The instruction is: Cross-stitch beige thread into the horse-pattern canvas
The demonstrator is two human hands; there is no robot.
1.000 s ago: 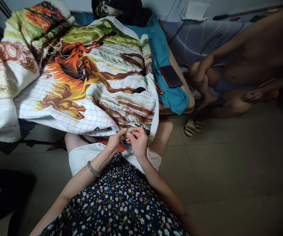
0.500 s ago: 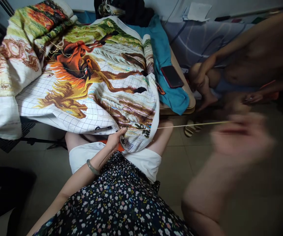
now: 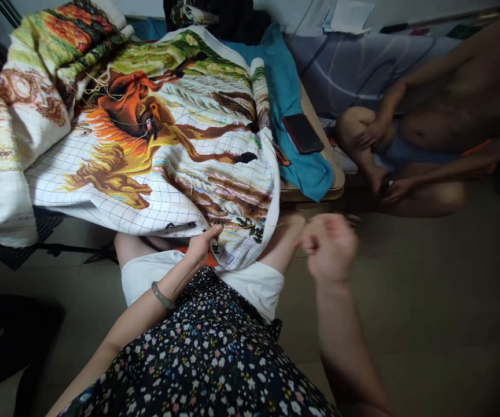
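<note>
A large cross-stitch cloth (image 3: 176, 208) with a horse picture and a printed grid hangs over the table edge onto my lap. My left hand (image 3: 202, 246) grips its near edge, thumb on top and the fingers hidden underneath. To the right of the cloth, in the air, my right hand (image 3: 330, 243) is closed in a pinch, a little blurred. A thin pale thread (image 3: 271, 225) runs from the stitches near my left thumb to the right hand's fingertips. Whether a needle is there I cannot make out.
A dark phone (image 3: 303, 134) lies on a teal cloth (image 3: 308, 176) at the table's right side, close to orange-handled scissors (image 3: 281, 155). Loose threads (image 3: 100, 86) rest on the stitched cloth. Another person (image 3: 432, 127) sits at the right.
My right hand has come back leftward toward the cloth, and the thread stretch between is much shorter. My left hand stays put. The other person's arms and legs have shifted.
</note>
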